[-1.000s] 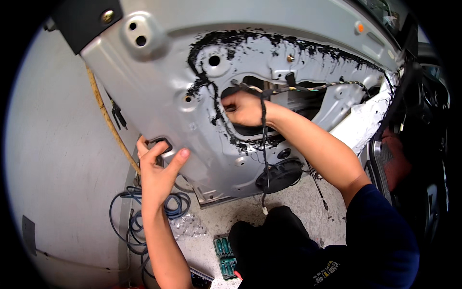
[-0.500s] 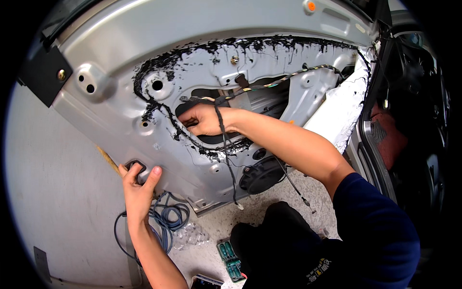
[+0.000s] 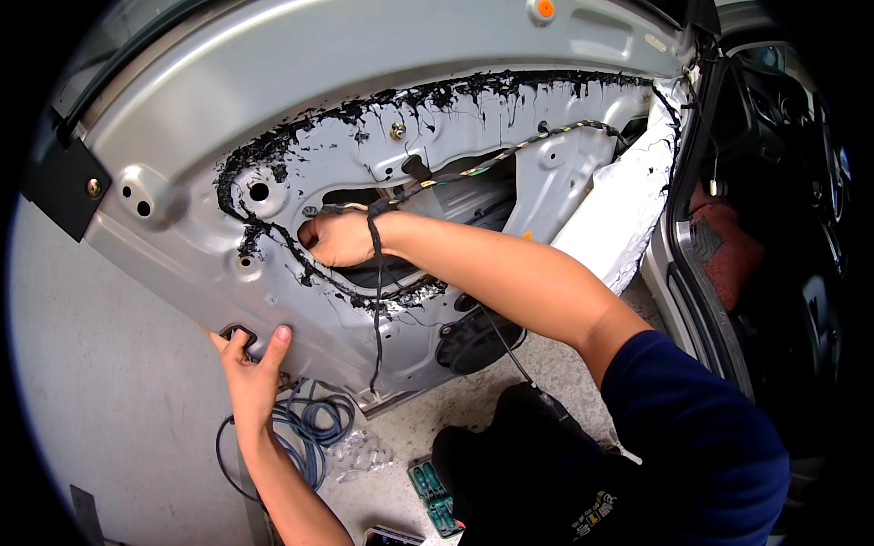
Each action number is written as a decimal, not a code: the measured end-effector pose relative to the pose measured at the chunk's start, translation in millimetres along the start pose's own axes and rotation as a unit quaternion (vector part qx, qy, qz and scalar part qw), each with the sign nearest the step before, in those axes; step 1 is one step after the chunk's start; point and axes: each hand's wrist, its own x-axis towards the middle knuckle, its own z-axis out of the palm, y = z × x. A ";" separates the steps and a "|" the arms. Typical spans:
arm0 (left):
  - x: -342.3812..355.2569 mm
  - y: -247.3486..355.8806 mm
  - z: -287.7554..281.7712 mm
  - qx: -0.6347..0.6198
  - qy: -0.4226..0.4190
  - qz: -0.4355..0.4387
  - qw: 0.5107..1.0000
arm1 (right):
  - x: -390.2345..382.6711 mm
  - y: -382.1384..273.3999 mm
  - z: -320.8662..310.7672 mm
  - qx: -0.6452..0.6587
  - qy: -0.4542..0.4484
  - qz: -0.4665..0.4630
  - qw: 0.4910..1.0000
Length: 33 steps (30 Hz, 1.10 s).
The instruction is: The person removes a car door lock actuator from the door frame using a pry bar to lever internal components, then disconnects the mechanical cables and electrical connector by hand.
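Observation:
A bare silver car door (image 3: 155,273) with smeared black sealant (image 3: 437,96) stands before me. My left hand (image 3: 250,378) grips it at a small recessed opening (image 3: 235,332) low on its left, fingertips in the opening, thumb on the metal. My right hand (image 3: 350,238) reaches into the large cut-out, fingers curled and partly hidden; what they hold is unclear. A taped wiring harness (image 3: 492,156) crosses the cut-out, with one branch hanging over my right hand. A black speaker (image 3: 469,350) sits low on the door.
The dark car interior (image 3: 774,227) is at right, white sheeting (image 3: 619,200) on the door's right. A coiled blue hose (image 3: 323,423), crumpled clear plastic (image 3: 360,455) and a green tool case (image 3: 432,496) lie below. A grey wall (image 3: 100,355) is at left.
The view has swung, so the door and both hands appear further left and more upper door shows. My hands stay at the same two openings.

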 end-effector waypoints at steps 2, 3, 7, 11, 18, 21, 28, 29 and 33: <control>-2.1 2.6 0.4 0.029 -0.005 0.020 0.999 | 1.9 11.4 2.6 -0.004 0.034 -0.004 0.999; -2.2 3.2 0.7 0.044 -0.009 0.029 0.999 | 1.5 18.9 7.3 0.016 0.062 -0.012 0.998; -0.8 3.6 2.4 0.129 0.022 -0.005 0.991 | -6.3 19.7 17.4 0.078 0.108 0.030 0.991; 2.2 3.7 8.0 0.183 0.031 -0.016 0.982 | -4.7 32.4 23.5 0.127 0.161 0.034 0.978; 5.1 5.9 0.2 0.356 0.006 -0.023 0.934 | -2.2 29.2 27.8 0.188 0.150 0.074 0.968; 6.7 -1.5 -0.7 0.352 0.015 -0.017 0.936 | -3.2 23.3 22.8 0.239 0.150 0.074 0.957; 5.4 5.9 1.2 0.235 -0.003 -0.027 0.972 | -6.9 26.2 19.8 0.363 0.158 0.067 0.916; 6.0 5.5 -0.7 0.223 -0.002 -0.039 0.974 | 2.5 29.5 18.8 0.325 0.158 0.088 0.928; 5.8 5.2 1.9 0.275 -0.020 -0.053 0.960 | -5.7 27.9 23.3 0.271 0.203 0.056 0.939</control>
